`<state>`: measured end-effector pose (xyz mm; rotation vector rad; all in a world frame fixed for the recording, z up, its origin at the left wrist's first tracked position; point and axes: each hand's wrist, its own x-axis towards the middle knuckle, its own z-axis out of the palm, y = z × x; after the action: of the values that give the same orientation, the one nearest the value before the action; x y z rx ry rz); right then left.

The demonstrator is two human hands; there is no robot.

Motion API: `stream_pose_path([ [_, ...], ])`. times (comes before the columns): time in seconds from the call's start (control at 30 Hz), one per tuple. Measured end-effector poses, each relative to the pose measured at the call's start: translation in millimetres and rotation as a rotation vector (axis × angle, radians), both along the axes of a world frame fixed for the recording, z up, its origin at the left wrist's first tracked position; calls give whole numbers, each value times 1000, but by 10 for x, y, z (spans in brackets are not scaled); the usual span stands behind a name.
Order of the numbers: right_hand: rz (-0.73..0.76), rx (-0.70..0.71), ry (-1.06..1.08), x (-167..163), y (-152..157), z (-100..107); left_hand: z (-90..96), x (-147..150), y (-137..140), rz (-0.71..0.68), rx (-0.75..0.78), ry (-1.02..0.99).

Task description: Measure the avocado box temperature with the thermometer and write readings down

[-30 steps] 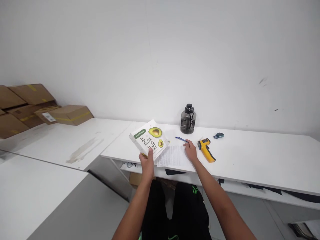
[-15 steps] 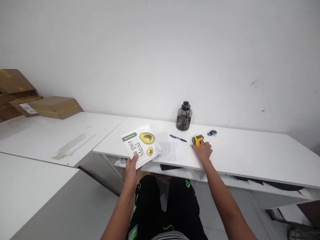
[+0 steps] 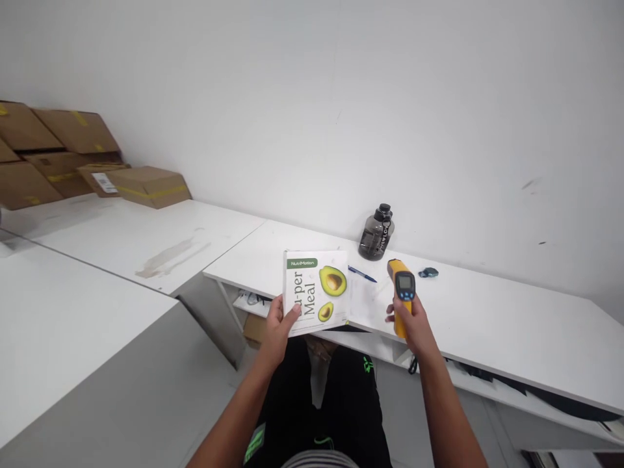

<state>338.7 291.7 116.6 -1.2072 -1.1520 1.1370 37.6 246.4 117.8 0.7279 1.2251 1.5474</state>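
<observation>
My left hand (image 3: 279, 328) grips the lower left edge of a white booklet (image 3: 312, 292) with avocado pictures and the words "NutriMotion" and "Meal" on it. Held upright in my right hand (image 3: 416, 325) is a yellow infrared thermometer (image 3: 403, 289); its small screen and blue buttons face me. A printed sheet (image 3: 363, 302) lies on the white table (image 3: 487, 312), partly behind the booklet. Beyond the sheet rests a blue pen (image 3: 362, 273). Whether a finger is on the thermometer's trigger is hidden.
A dark see-through water bottle (image 3: 376, 234) stands by the wall. Right of it lies a small dark teal object (image 3: 428, 273). Cardboard boxes (image 3: 149, 186) are stacked at the back left. Below the tabletop runs a shelf (image 3: 375, 344) with several items.
My right hand has lifted the yellow thermometer off the table and turned it upright, screen toward me. The booklet has moved right and now sits straighter, covering part of the sheet. The view has shifted.
</observation>
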Motion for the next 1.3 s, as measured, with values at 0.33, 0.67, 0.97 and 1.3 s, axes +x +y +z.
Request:
stream_pose_path([
  [0.33, 399, 120, -185, -361, -760, 419, 104, 24, -195, -81, 26, 121],
  [0.67, 443, 103, -105, -407, -793, 398, 92, -20, -201, -131, 82, 153],
  [0.97, 463, 45, -72, -414, -801, 352, 81, -32, -196, -176, 85, 161],
  [1.3, 319, -22, -23, -522, -841, 198, -118, 40, 90, -99, 80, 210],
])
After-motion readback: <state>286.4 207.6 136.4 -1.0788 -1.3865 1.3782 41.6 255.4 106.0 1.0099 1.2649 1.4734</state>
